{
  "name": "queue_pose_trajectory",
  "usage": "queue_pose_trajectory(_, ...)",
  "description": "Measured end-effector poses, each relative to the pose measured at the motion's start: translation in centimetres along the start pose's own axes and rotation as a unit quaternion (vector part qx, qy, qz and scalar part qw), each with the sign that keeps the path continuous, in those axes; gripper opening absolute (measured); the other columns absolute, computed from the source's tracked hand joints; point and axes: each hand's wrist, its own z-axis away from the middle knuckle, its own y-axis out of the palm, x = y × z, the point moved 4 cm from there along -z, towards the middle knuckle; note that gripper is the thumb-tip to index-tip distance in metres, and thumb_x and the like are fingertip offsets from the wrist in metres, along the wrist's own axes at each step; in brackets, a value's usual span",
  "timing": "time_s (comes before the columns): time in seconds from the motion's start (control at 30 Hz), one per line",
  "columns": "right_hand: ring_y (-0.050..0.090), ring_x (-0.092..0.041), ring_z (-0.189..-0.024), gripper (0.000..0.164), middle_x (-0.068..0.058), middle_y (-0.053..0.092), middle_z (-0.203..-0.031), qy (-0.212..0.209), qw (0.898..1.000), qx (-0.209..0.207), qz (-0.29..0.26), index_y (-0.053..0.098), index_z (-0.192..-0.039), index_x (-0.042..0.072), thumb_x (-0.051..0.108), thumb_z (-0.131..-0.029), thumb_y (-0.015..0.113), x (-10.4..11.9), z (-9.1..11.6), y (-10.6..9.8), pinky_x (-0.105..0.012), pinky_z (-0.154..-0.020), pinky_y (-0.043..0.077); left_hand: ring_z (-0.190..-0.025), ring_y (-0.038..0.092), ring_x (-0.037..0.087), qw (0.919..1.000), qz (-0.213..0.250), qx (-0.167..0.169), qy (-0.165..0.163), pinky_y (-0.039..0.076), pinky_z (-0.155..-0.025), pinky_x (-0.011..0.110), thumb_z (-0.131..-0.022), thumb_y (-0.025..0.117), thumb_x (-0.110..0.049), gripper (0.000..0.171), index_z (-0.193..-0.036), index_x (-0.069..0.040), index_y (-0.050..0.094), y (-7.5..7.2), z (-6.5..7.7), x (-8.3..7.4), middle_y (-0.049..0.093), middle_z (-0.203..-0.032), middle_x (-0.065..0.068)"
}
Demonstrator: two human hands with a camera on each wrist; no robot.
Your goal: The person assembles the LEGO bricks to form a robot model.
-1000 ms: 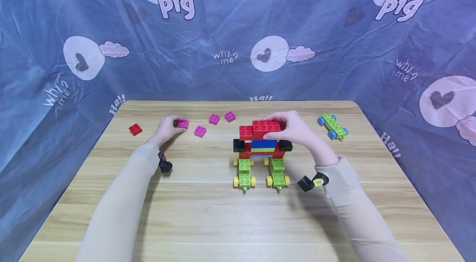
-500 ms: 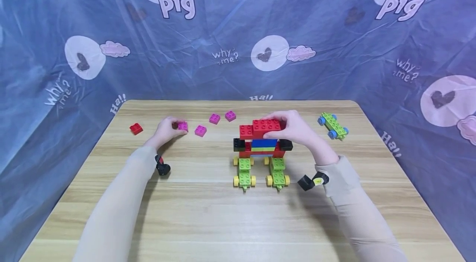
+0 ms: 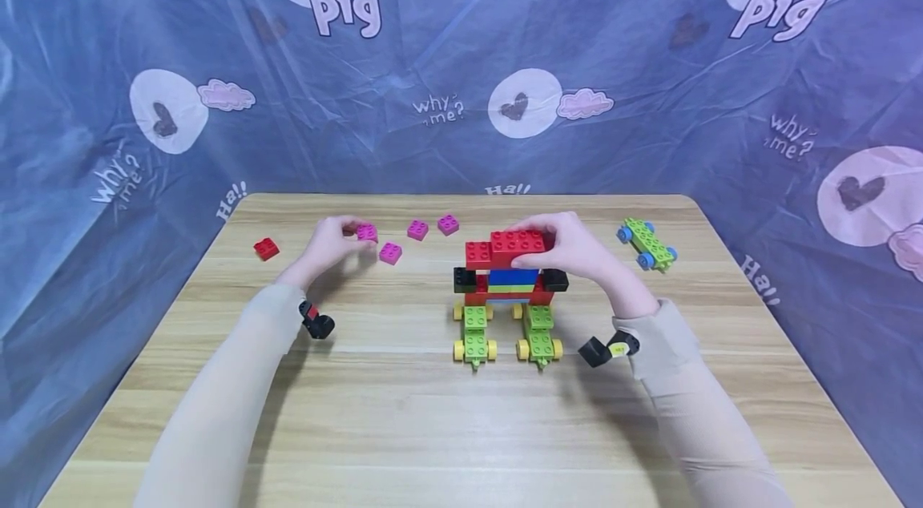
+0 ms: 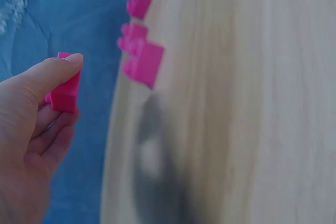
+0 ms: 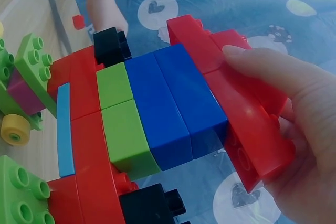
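My left hand (image 3: 330,246) pinches a pink toy brick (image 4: 66,93) between thumb and fingers, lifted off the wooden table in the left wrist view. Several more pink bricks (image 3: 390,253) lie just to its right. My right hand (image 3: 564,245) grips the red brick (image 3: 516,245) at the top of a built toy brick model (image 5: 157,108). Beneath that red layer come blue and lime bricks, then red ones, with black bricks (image 3: 554,280) sticking out at both sides. Two lime wheeled bases (image 3: 539,341) with yellow wheels carry the model. Fingers behind the red brick are partly hidden.
A single red brick (image 3: 266,249) lies at the far left of the table (image 3: 404,428). Toward the back right stands a lime wheeled base (image 3: 647,243) with blue wheels. A blue printed cloth (image 3: 461,147) hangs behind the table and along its sides.
My left hand has lifted the pink brick from the table and moved slightly right and away with it. The right hand keeps its grip on the model, which stays in place.
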Motion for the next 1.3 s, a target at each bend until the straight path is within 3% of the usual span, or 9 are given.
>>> queue_pose_trajectory(0.2,0.067,-0.017,-0.082,0.046,-0.012,0.071,-0.106,-0.005,1.0,0.005,0.019,0.066,-0.119,0.003,0.017,-0.077,0.081,0.1,-0.1,-0.1,-0.027,-0.07,0.056,-0.109,0.06,0.034,0.9996,0.006,0.003,0.028,0.047,-0.097,0.046,-0.079,0.079,-0.02,0.048,-0.121,0.0,0.064,0.3,0.4,-3.7,0.065,-0.117,0.02)
queue_pose_trajectory(0.43,0.065,-0.015,-0.081,0.046,-0.012,0.072,-0.104,-0.014,0.999,0.009,0.04,0.067,-0.118,0.003,0.017,-0.077,0.081,0.2,-0.3,-0.3,-0.024,-0.07,0.055,-0.101,0.064,0.031,0.9945,-0.007,0.013,0.104,0.051,-0.094,0.043,-0.077,0.081,-0.019,0.045,-0.115,0.0,0.067,1.0,1.2,-8.9,0.069,-0.109,0.018)
queue_pose_trajectory(0.67,0.065,-0.017,-0.088,0.051,-0.009,0.071,-0.109,-0.018,0.998,0.017,0.06,0.067,-0.119,0.006,0.019,-0.073,0.084,0.8,-0.6,-0.3,-0.029,-0.076,0.054,-0.1,0.066,0.029,0.9885,-0.013,0.016,0.15,0.051,-0.094,0.043,-0.075,0.082,-0.019,0.047,-0.115,-0.001,0.067,1.6,2.7,-13.2,0.07,-0.108,0.016)
queue_pose_trajectory(0.77,0.065,-0.018,-0.095,0.051,-0.008,0.071,-0.113,-0.018,0.998,0.018,0.066,0.068,-0.119,0.008,0.021,-0.073,0.084,1.1,-0.8,-0.2,-0.034,-0.083,0.053,-0.091,0.067,0.028,0.9875,-0.006,0.018,0.156,0.057,-0.071,0.041,-0.075,0.082,-0.019,0.047,-0.116,-0.002,0.067,1.8,3.3,-14.6,0.071,-0.107,0.015)
queue_pose_trajectory(0.87,0.064,-0.02,-0.099,0.051,-0.008,0.07,-0.114,-0.018,0.998,0.018,0.064,0.068,-0.119,0.007,0.02,-0.072,0.084,1.6,-1.0,0.0,-0.038,-0.087,0.052,-0.089,0.067,0.025,0.986,-0.005,0.017,0.166,0.056,-0.066,0.035,-0.076,0.082,-0.021,0.046,-0.116,-0.005,0.068,1.9,3.9,-16.0,0.071,-0.107,0.013)
queue_pose_trajectory(0.9,0.064,-0.021,-0.101,0.051,-0.008,0.07,-0.114,-0.019,0.998,0.018,0.063,0.068,-0.119,0.006,0.02,-0.072,0.084,1.8,-1.1,0.0,-0.038,-0.088,0.052,-0.089,0.066,0.026,0.9853,-0.001,0.017,0.17,0.056,-0.066,0.035,-0.076,0.082,-0.021,0.045,-0.116,-0.005,0.068,1.9,4.0,-16.4,0.071,-0.107,0.013)
queue_pose_trajectory(1.03,0.065,-0.023,-0.103,0.051,-0.01,0.07,-0.115,-0.023,0.998,0.017,0.06,0.068,-0.118,0.004,0.018,-0.072,0.085,2.3,-1.5,0.3,-0.039,-0.091,0.052,-0.096,0.066,0.024,0.9807,0.008,0.012,0.195,0.053,-0.086,0.035,-0.076,0.082,-0.021,0.044,-0.114,-0.004,0.069,2.0,4.7,-17.9,0.071,-0.107,0.011)
queue_pose_trajectory(1.3,0.067,-0.022,-0.102,0.045,-0.011,0.071,-0.111,-0.036,0.999,0.017,0.031,0.069,-0.115,0.002,0.014,-0.073,0.083,3.0,-2.2,0.9,-0.035,-0.091,0.053,-0.096,0.064,0.018,0.9746,0.015,0.008,0.223,0.053,-0.082,0.034,-0.075,0.083,-0.023,0.042,-0.112,-0.007,0.07,2.7,5.5,-19.3,0.072,-0.105,0.005)
